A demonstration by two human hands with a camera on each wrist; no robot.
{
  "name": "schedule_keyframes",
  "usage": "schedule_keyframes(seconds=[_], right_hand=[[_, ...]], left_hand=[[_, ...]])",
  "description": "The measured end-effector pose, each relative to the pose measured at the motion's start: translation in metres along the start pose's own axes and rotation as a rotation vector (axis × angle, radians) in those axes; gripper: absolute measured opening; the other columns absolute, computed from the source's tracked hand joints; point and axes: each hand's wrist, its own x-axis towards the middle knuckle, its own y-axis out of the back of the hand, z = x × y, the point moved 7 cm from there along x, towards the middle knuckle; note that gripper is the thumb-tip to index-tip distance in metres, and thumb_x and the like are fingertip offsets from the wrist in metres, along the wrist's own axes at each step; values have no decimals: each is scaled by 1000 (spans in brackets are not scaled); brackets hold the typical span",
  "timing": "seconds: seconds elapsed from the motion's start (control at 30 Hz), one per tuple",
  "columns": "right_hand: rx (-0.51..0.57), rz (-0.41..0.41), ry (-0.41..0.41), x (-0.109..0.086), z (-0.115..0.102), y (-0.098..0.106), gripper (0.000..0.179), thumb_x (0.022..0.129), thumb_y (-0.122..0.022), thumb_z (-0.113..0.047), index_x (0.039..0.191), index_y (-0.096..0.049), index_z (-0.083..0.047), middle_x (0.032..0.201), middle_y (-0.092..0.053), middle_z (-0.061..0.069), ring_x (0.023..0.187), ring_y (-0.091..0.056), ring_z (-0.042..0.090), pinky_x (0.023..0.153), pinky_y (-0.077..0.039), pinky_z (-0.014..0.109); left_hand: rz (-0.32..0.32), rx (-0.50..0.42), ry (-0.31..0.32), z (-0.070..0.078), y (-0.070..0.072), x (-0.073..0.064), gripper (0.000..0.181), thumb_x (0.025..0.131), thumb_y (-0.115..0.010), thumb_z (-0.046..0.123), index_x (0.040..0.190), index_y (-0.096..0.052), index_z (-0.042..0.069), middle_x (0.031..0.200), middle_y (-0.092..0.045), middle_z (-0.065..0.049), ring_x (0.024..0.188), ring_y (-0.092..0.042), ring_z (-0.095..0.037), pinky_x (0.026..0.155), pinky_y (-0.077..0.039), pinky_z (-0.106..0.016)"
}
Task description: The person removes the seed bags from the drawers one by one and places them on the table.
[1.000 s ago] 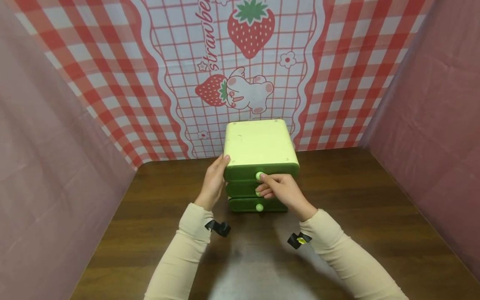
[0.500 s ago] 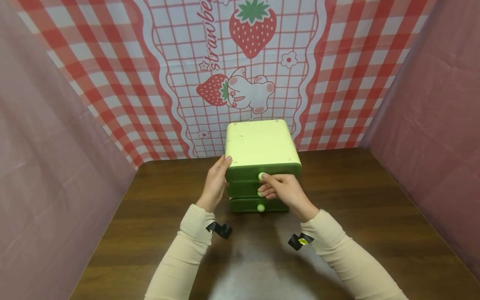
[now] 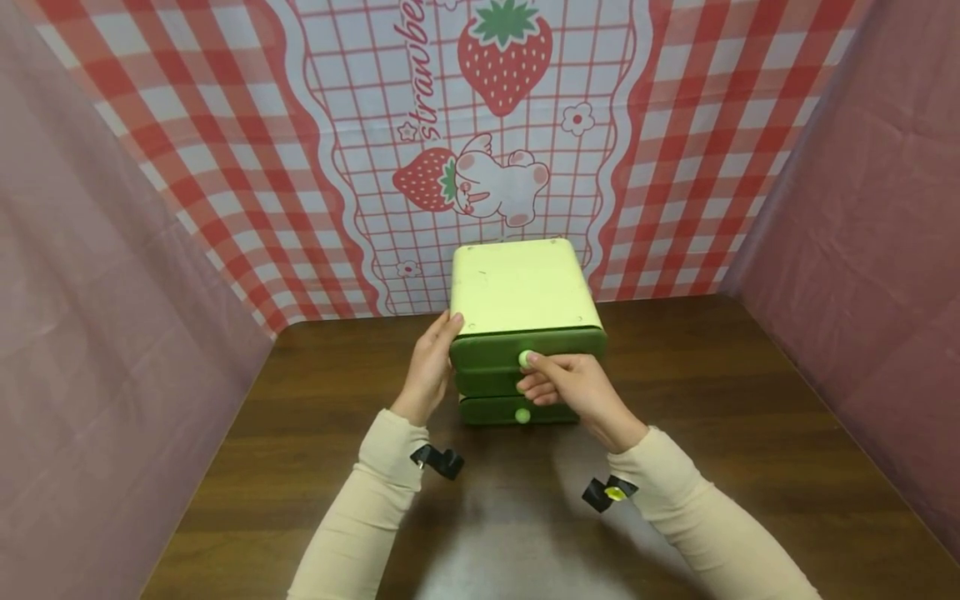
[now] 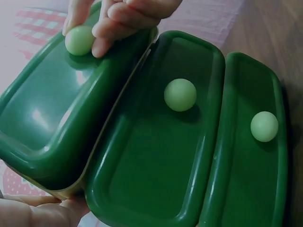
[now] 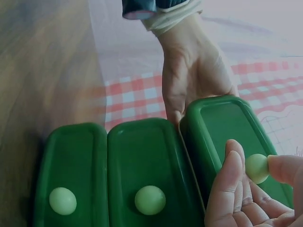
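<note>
A small drawer unit (image 3: pixel 525 283) with a pale yellow-green top and dark green fronts stands on the table. Its top drawer (image 3: pixel 480 353) sticks out slightly past the other two. My right hand (image 3: pixel 576 385) pinches the round light-green knob (image 4: pixel 79 40) of that drawer between thumb and fingers. Against the unit's left side rests my left hand (image 3: pixel 431 367), one fingertip at the upper front corner. In the left wrist view, the middle drawer (image 4: pixel 142 156) and bottom drawer (image 4: pixel 246 179) are pushed in, each with a matching knob. What the top drawer contains is hidden.
The brown wooden table (image 3: pixel 315 417) extends around the unit. Behind it hangs a red-and-white checked cloth (image 3: pixel 675 167) with strawberry prints. Pink cloth (image 3: pixel 847 208) forms both side walls. A black strap (image 3: pixel 438 460) is on each wrist.
The top drawer has come out a little toward me, with my right hand drawing back on its knob. My left hand has stayed at the unit's left side.
</note>
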Motion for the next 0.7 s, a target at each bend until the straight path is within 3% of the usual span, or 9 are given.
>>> schedule_keyframes(seconds=[0.1,0.27,0.4,0.57,0.7], right_hand=[[5,-5,-12,-5,1,-1,54,93,-63,-45,111,-71,5,84,-76,5,80,-73,21,73,-61,32],[2,-2,-28,-15,3,-4,55,94,-62,-45,109,-70,7,83,-75,5,79,-72,21,72,-61,32],[-2,0,-21,-24,3,-6,54,94,-63,-44,109,-70,7,84,-75,8,76,-71,17,71,-61,32],[0,8,-7,-34,3,-7,51,93,-64,-43,107,-72,5,82,-75,8,74,-71,18,72,-61,37],[-3,18,-8,-43,4,-7,48,94,-64,-42,103,-73,4,80,-75,7,72,-70,17,71,-61,39]], left_hand=[[8,45,-11,0,2,-1,68,102,-51,35,154,-24,2,162,-24,-14,150,-22,-28,123,-21,-43],[13,113,-23,-1,5,-2,68,101,-51,40,154,-27,5,162,-25,-10,151,-19,-25,124,-17,-42],[10,115,-21,-3,6,-2,69,100,-53,40,155,-27,7,161,-27,-9,148,-25,-25,123,-22,-41],[-22,51,-38,-2,2,-2,67,99,-55,33,155,-27,8,158,-34,-11,137,-43,-26,116,-35,-42],[-30,50,-53,-2,2,-1,68,98,-56,30,154,-27,6,158,-34,-11,136,-44,-25,115,-36,-41]])
